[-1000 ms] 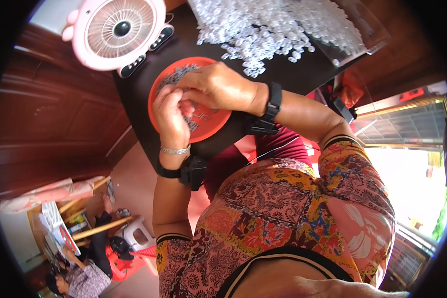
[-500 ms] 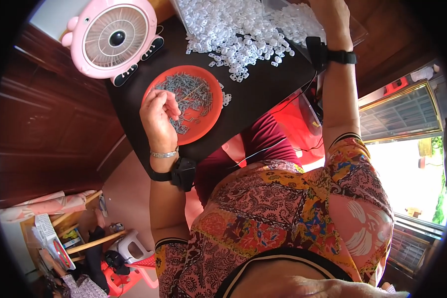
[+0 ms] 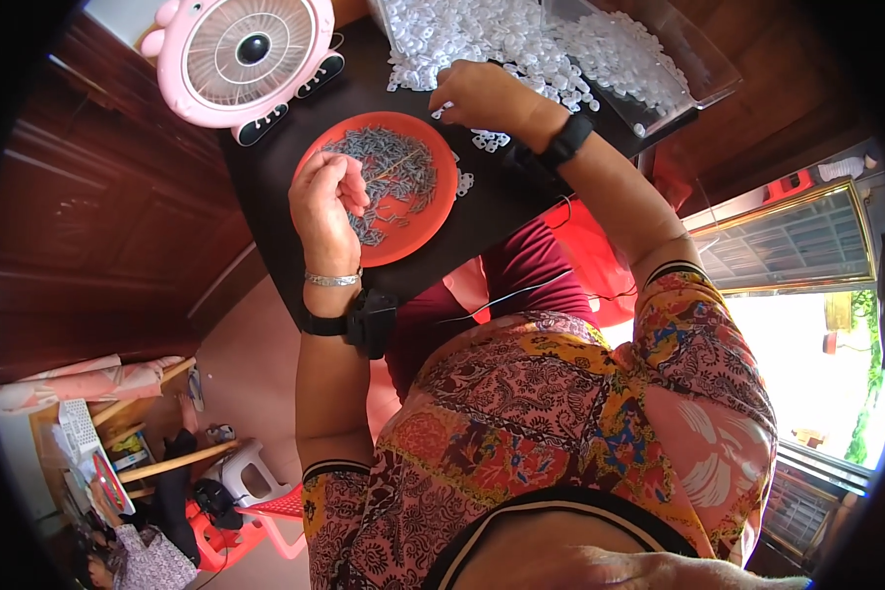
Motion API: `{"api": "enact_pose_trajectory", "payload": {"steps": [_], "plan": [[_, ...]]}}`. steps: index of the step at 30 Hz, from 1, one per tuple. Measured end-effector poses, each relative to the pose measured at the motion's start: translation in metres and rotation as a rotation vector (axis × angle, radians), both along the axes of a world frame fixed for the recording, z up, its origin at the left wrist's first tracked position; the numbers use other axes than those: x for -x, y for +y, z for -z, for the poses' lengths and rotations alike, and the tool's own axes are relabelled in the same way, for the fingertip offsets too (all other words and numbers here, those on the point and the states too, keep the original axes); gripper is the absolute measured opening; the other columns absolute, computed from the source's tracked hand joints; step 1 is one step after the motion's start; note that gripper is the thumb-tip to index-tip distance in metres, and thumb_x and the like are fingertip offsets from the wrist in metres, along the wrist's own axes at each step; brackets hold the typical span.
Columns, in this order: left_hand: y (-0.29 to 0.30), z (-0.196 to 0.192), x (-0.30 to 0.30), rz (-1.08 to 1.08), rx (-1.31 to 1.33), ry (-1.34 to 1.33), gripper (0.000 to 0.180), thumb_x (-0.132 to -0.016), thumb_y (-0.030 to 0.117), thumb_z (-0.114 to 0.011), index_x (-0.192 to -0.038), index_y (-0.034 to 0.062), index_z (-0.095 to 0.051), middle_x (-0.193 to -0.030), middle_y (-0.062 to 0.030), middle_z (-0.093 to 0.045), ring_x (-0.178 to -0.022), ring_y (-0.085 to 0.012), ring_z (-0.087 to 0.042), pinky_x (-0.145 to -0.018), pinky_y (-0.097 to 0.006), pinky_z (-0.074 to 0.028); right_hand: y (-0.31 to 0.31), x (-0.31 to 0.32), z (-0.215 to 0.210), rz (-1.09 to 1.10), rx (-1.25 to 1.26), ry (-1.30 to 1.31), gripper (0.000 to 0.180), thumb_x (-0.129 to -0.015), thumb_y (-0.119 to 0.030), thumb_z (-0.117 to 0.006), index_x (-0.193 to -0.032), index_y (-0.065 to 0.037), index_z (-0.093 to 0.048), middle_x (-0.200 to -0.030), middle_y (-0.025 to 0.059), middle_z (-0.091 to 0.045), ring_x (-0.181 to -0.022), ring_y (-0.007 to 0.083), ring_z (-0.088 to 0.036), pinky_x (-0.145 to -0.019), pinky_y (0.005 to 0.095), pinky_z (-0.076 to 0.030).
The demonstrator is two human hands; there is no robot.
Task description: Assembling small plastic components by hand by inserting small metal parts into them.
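An orange-red round plate [image 3: 444, 202] holds a heap of small grey screw-like pieces [image 3: 398, 157], with a thin yellowish stick [image 3: 387, 171] lying among them. My left hand [image 3: 326, 206] hovers over the plate's left side, its fingers curled together; whatever they hold is hidden. Beyond the plate to the right, my right hand [image 3: 490, 96] is at the near edge of a spread of small white plastic pieces [image 3: 462, 34], each with holes. Its fingers point left and are closed, and I cannot see what is between them. A few white pieces [image 3: 465, 184] lie beside the plate's right rim.
A pink animal-shaped fan [image 3: 251, 49] stands at the table's far left. A clear plastic box [image 3: 693, 98] with more white pieces sits at the far right of the black table [image 3: 265, 211]. A white cable crosses my lap. Another person [image 3: 152, 560] is at lower left.
My right hand has come from the clear box at the far right, leftward and nearer, to the white pieces' near edge. My left hand stays curled at the plate.
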State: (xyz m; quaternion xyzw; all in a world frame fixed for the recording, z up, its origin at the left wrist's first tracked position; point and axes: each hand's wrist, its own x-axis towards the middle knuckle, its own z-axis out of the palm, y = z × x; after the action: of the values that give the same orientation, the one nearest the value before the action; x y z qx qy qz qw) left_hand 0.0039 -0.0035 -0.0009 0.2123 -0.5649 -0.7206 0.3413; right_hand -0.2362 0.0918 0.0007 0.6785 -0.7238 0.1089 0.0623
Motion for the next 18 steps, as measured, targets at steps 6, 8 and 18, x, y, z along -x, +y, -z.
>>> {"api": "enact_pose_trajectory", "payload": {"steps": [6,8,18], "plan": [[-0.001,-0.001,-0.001,-0.002,-0.024,0.022,0.017,-0.086,0.016,-0.049,-0.075,0.0045,-0.057,-0.062,-0.0016,-0.055,-0.049,-0.0082,-0.048,-0.045,-0.020,-0.035,-0.011,0.000,0.019,0.030,0.032,0.241,0.013,-0.080,-0.021,-0.061,-0.082,-0.008,-0.065,-0.085,0.0060,-0.061,-0.086,0.0275,-0.061,-0.073,0.0387,-0.051],[-0.001,0.000,-0.001,0.008,-0.020,0.029,0.018,-0.086,0.015,-0.049,-0.075,0.0045,-0.057,-0.062,-0.0016,-0.055,-0.048,-0.0081,-0.048,-0.045,-0.020,-0.035,-0.014,0.004,0.026,0.034,0.128,0.213,0.013,-0.083,-0.020,-0.059,-0.083,-0.008,-0.064,-0.085,0.0079,-0.061,-0.086,0.0269,-0.061,-0.072,0.0385,-0.051],[0.000,0.003,0.003,0.070,-0.053,-0.036,0.024,-0.091,0.023,-0.046,-0.079,0.0053,-0.058,-0.063,-0.0016,-0.056,-0.049,-0.0078,-0.049,-0.045,-0.019,-0.037,-0.016,-0.070,-0.020,-0.336,0.373,-0.439,0.016,-0.085,-0.017,-0.061,-0.092,-0.002,-0.061,-0.078,0.0121,-0.064,-0.071,0.0273,-0.062,-0.065,0.0346,-0.048]]}}
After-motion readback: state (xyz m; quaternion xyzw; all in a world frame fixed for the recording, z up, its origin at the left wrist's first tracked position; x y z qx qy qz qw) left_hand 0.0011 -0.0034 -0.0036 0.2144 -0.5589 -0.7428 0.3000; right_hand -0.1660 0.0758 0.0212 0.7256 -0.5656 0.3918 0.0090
